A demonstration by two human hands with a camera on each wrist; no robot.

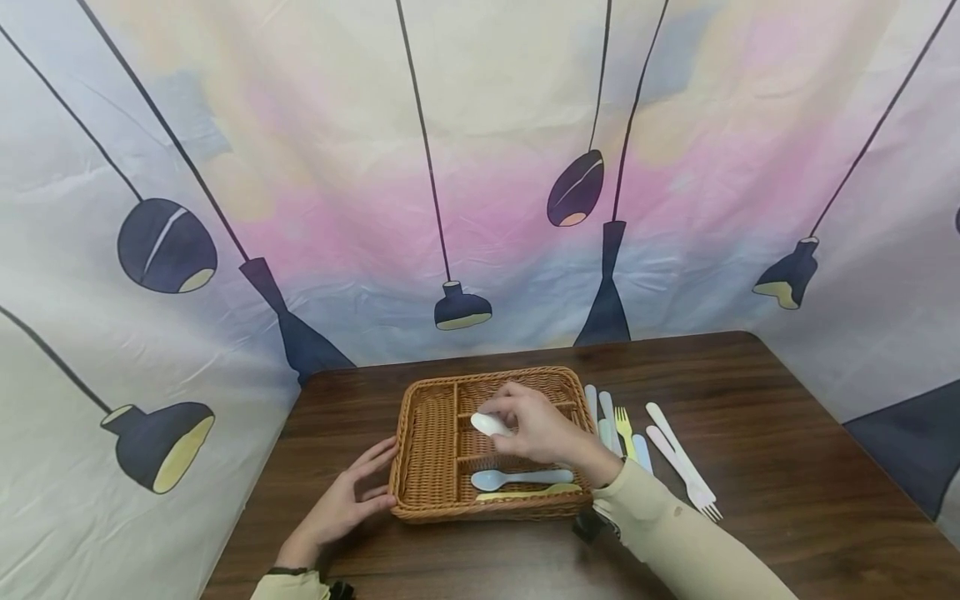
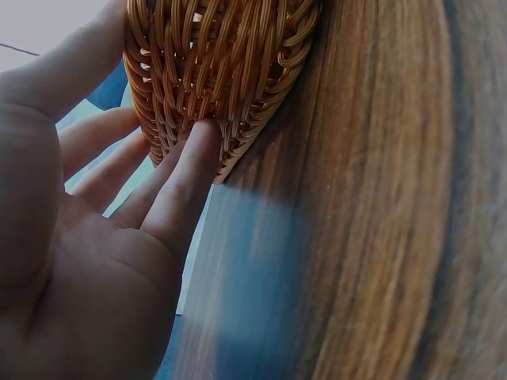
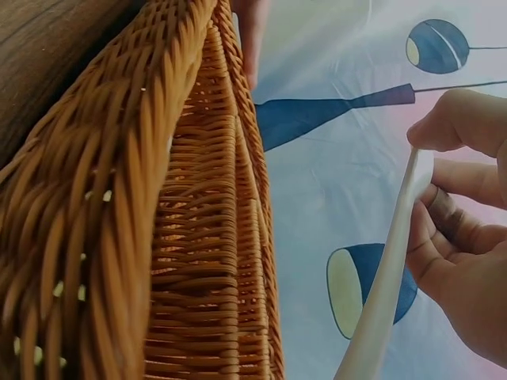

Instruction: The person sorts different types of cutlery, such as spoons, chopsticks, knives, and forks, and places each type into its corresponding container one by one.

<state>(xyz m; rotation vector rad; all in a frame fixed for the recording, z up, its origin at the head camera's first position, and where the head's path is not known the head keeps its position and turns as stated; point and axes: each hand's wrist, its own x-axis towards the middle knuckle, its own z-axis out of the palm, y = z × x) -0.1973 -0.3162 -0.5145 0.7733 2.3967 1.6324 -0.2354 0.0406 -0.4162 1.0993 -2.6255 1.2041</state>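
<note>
A brown wicker basket with several compartments stands on the table. Over its middle, my right hand pinches a white spoon by the bowl end between thumb and fingers. The spoon's handle slants away below the fingers in the right wrist view. My left hand rests on the basket's left side, its fingers fairly straight against the weave. A light blue spoon lies in the front right compartment, with a yellow utensil beside it along the front wall.
Right of the basket lie a yellow fork, pale blue and green utensils partly hidden by my right arm, and two white utensils, at least one a fork. A printed cloth hangs behind the dark wooden table.
</note>
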